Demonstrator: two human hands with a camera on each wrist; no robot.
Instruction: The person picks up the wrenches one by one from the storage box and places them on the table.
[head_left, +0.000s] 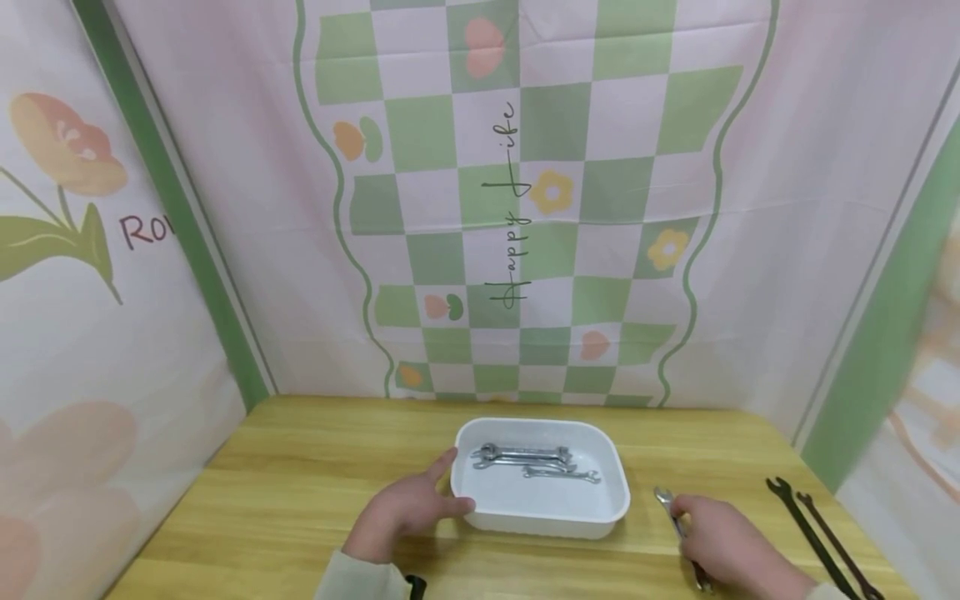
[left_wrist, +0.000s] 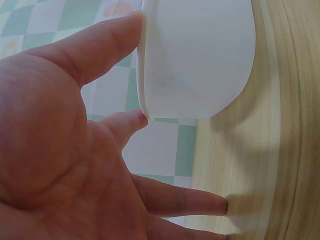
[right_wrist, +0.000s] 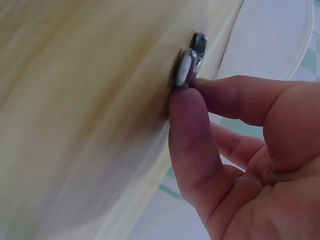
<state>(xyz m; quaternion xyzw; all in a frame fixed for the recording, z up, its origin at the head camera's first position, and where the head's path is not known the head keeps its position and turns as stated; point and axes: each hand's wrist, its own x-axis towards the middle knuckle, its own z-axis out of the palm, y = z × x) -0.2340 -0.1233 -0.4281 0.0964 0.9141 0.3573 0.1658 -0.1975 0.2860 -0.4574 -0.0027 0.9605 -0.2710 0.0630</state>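
A white plastic tray (head_left: 543,527) stands on the table with several silver wrenches (head_left: 528,456) lying in it, a smaller one nearer its front. My left hand (head_left: 414,507) rests against the tray's left end, fingers spread. In the left wrist view the thumb and one finger touch the tray's rim (left_wrist: 142,75), while other fingertips reach down to the table. To the right of the tray, my right hand (head_left: 718,537) pinches a silver wrench (head_left: 666,503) between thumb and fingers, low over the table. The right wrist view shows one wrench end (right_wrist: 186,70) beyond the fingertips.
Two dark wrenches, a thicker black one (head_left: 810,533) and a thinner brownish one (head_left: 838,536), lie at the table's right side. The wooden table (head_left: 300,475) meets a patterned cloth backdrop (head_left: 420,258) at the back, with cloth walls on both sides.
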